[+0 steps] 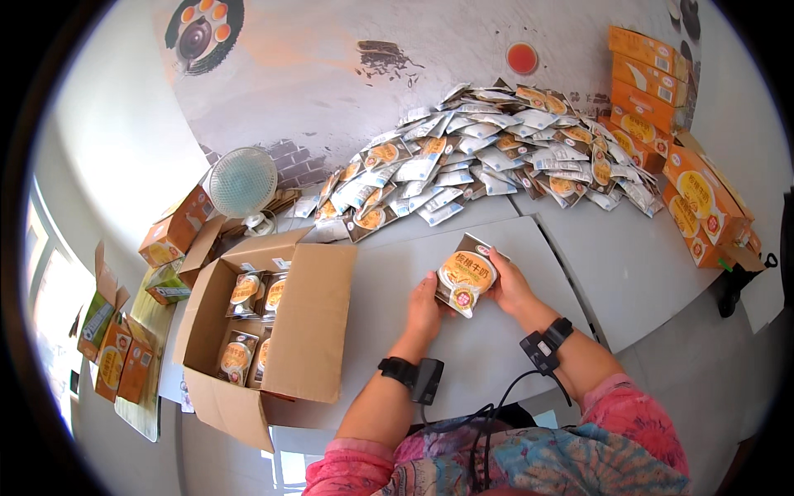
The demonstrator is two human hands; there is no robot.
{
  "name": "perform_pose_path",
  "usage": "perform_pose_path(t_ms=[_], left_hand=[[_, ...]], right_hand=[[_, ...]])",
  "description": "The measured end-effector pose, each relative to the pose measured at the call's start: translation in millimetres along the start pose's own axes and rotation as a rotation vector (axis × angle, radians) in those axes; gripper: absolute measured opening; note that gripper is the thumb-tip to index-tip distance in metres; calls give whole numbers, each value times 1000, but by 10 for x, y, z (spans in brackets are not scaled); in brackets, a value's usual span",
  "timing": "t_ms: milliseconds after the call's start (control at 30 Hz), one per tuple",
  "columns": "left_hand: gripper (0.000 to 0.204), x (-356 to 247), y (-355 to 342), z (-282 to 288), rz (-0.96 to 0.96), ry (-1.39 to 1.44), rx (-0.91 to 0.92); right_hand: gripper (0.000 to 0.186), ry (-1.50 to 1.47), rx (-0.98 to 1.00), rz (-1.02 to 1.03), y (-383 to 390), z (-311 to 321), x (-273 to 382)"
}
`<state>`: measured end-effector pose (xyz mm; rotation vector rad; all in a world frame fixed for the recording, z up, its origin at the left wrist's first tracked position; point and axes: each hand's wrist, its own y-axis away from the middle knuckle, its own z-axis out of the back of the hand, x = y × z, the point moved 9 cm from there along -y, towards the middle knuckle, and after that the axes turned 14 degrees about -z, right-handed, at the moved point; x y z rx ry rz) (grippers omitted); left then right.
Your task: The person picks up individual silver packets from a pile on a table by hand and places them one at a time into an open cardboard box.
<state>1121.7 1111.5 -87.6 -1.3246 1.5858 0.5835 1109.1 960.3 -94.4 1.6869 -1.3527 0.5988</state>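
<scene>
Over the near part of the grey table, I hold a brown and white food packet [466, 273] with a yellow-orange round print between both hands. My left hand [425, 307] grips its left edge, and my right hand [508, 285] closes round its right edge. Whether several packets are stacked there, I cannot tell. To the left stands an open cardboard carton [310, 322], flaps spread, with upright packets [237, 357] of the same look in its compartments. Beyond my hands lies a large heap of loose packets [496, 153], some face up, others showing white backs.
A small round fan [242, 182] stands behind the carton. Orange boxes are stacked at the back right [649, 91], with more orange boxes [699, 198] at the right edge. On a side table at left are orange and green boxes [112, 360]. Cables [488, 413] run between my wrist straps.
</scene>
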Motion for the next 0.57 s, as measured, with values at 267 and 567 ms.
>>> perform_pose_path(t_ms=[267, 567], left_hand=[[41, 9, -14, 51, -39, -2, -22], [39, -54, 43, -26, -27, 70, 44]], right_hand=[[44, -35, 68, 30, 8, -120, 24], [48, 198, 355, 33, 307, -663, -16]])
